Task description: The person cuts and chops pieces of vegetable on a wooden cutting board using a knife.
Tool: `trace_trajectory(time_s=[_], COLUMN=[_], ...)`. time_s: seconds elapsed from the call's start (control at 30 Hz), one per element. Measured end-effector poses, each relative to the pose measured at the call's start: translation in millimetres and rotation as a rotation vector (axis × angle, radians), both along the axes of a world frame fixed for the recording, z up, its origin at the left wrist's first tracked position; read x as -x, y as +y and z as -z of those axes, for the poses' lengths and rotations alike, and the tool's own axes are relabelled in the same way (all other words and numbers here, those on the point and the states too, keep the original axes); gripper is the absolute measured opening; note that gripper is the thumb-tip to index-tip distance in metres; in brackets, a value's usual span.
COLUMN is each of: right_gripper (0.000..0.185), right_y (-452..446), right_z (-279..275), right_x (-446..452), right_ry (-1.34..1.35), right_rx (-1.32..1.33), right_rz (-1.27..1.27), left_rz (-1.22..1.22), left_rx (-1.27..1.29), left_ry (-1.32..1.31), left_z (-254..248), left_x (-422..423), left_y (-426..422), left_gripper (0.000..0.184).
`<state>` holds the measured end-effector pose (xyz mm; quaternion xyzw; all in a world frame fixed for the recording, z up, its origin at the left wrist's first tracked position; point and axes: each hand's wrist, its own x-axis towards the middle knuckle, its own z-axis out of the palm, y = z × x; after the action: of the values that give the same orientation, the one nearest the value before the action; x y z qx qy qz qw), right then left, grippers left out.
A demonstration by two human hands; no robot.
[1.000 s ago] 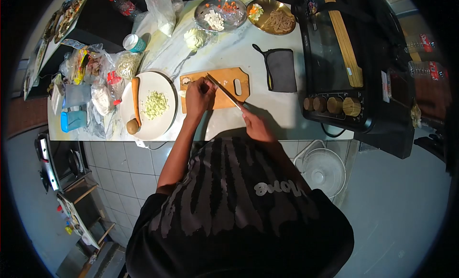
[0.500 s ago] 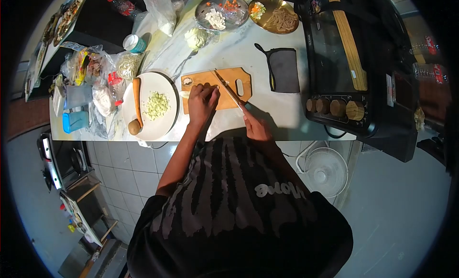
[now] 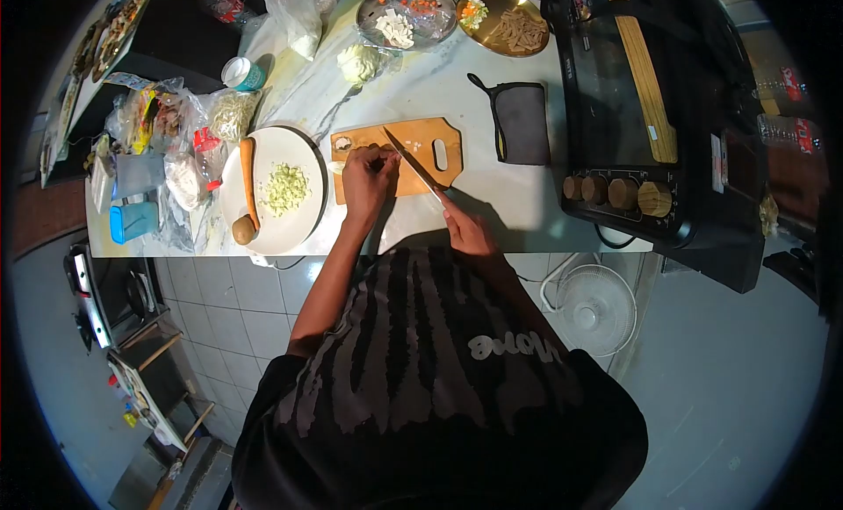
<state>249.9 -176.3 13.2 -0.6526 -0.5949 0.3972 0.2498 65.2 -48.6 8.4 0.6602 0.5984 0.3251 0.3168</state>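
A knife is held by its handle in my right hand, its blade slanting up and left over the wooden cutting board. My left hand is closed over the board's left half, fingertips close to the blade; what it pinches is too small and hidden to name. Small pale pieces lie on the board right of the blade. A whitish piece shows at the board's left edge, partly behind my left hand. Left of the board, a white plate bears chopped pale green bits and a wooden utensil.
Behind the board are a cabbage, a steel plate and a brass-coloured plate with food. A dark pouch lies right, beside a black oven. Bags, a bottle and a blue-lidded container crowd the left.
My left hand has shifted slightly over the board. The knife blade has moved a little beside it, and more small pale pieces show to the blade's right.
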Motion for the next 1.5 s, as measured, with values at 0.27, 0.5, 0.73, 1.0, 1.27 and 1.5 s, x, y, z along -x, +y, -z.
trace_trajectory(time_s=[0.27, 0.5, 0.73, 1.0, 1.27, 1.5], right_gripper=[0.054, 0.053, 0.046, 0.048, 0.050, 0.050], right_y=[-5, -1, -1, 5, 2, 0], right_z=[14, 23, 2, -15, 3, 9], right_x=[7, 8, 8, 7, 6, 8], right_ry=[-0.187, -0.065, 0.021, -0.060, -0.063, -0.187], right_rx=[-0.055, -0.074, -0.053, 0.111, -0.085, 0.001], right_rz=[0.036, 0.090, 0.059, 0.007, 0.035, 0.029], left_rz=[-0.005, 0.079, 0.046, 0.034, 0.070, 0.095], left_rx=[-0.105, -0.203, 0.024, 0.140, 0.115, 0.164], left_ry=[0.059, 0.114, 0.015, -0.001, -0.035, -0.006], left_z=[-1, -9, -13, -13, -6, -8], left_x=[0, 3, 5, 7, 11, 11], left_y=[-4, -6, 6, 9, 12, 14], left_gripper=[0.015, 0.013, 0.013, 0.015, 0.016, 0.012])
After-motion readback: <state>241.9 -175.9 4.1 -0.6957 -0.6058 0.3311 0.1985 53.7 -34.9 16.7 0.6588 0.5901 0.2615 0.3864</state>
